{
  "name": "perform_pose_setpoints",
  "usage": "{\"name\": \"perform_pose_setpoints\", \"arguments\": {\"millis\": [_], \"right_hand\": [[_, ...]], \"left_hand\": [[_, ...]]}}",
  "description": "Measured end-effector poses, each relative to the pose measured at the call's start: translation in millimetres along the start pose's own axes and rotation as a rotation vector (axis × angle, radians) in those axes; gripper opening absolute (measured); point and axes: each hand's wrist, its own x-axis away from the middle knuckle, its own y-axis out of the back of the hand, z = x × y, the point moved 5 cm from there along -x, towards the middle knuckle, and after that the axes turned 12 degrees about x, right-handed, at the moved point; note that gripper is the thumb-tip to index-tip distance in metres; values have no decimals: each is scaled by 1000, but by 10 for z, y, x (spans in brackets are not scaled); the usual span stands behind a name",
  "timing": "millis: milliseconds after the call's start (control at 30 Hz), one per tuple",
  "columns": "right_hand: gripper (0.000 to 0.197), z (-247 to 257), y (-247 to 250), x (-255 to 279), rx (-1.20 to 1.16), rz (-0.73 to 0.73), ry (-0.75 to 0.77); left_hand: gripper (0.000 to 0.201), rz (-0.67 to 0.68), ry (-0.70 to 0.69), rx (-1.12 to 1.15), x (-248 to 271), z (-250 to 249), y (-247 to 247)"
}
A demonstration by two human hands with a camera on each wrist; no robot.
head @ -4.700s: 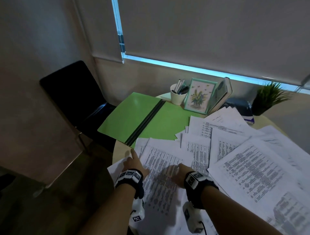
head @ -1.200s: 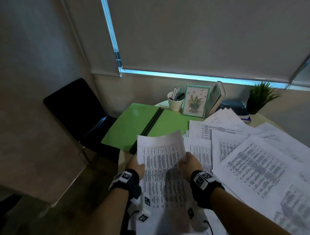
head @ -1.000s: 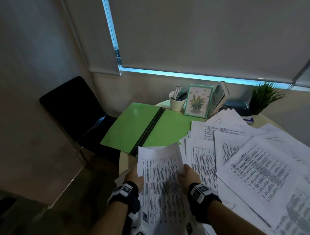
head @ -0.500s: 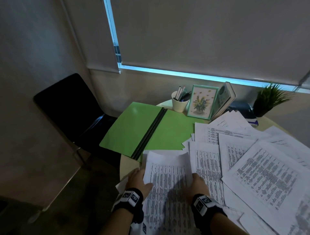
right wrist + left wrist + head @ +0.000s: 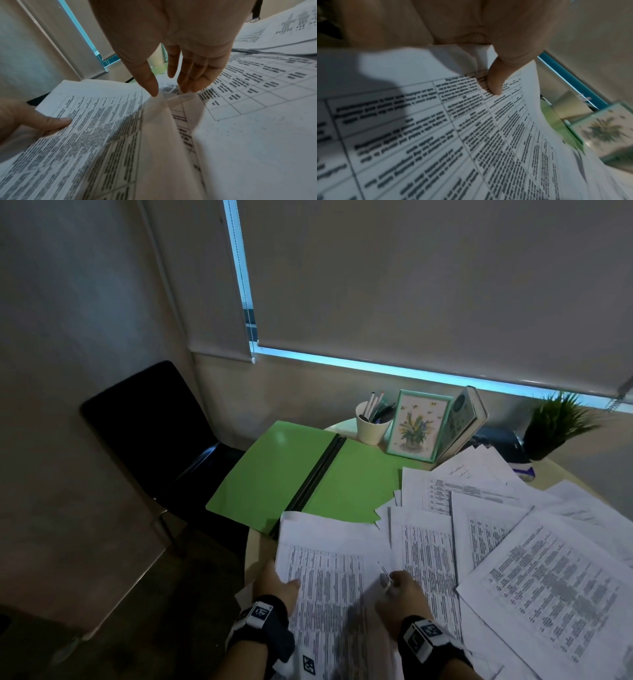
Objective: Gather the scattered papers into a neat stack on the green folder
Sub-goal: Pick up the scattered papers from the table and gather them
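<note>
The open green folder (image 5: 291,474) lies at the table's far left with bare covers. White printed sheets (image 5: 548,577) are scattered, overlapping, across the right half of the table. A held bundle of sheets (image 5: 329,570) sits in front of me, its far edge just over the folder's near edge. My left hand (image 5: 279,585) pinches the bundle's left edge, thumb (image 5: 494,83) on top. My right hand (image 5: 399,590) is at the bundle's right edge with straight fingers (image 5: 185,81). Its thumb tip touches the raised paper edge (image 5: 159,102).
Behind the folder stand a white cup of pens (image 5: 373,422), a framed plant picture (image 5: 416,426) and a leaning book (image 5: 462,419). A small potted plant (image 5: 555,426) is at the far right. A black chair (image 5: 154,433) stands left of the round table's edge (image 5: 257,549).
The bundle, held up on edge a second ago, has come down flat towards the table. My right hand has loosened from gripping its right edge; the left still holds it.
</note>
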Motion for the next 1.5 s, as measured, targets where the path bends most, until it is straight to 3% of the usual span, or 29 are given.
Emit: {"name": "perform_pose_setpoints", "arguments": {"millis": [300, 467, 567, 767, 900, 1033, 1200, 1500], "right_hand": [[66, 249, -108, 14, 181, 229, 145], [65, 189, -117, 95, 320, 251, 207], [66, 67, -172, 131, 461, 262, 293], [68, -6, -200, 169, 485, 324, 469], [61, 45, -52, 252, 418, 301, 455], [58, 22, -47, 256, 400, 324, 502], [83, -24, -74, 208, 372, 291, 448], [103, -51, -184, 85, 216, 352, 321]], "left_hand": [[46, -156, 95, 146, 251, 282, 241], [42, -256, 121, 165, 486, 380, 274], [35, -372, 239, 177, 647, 549, 335], [47, -456, 383, 250, 837, 683, 309], [39, -421, 333, 302, 884, 543, 176], [55, -437, 286, 265, 892, 492, 33], [60, -442, 275, 210, 937, 469, -89], [70, -475, 305, 200, 874, 396, 48]]}}
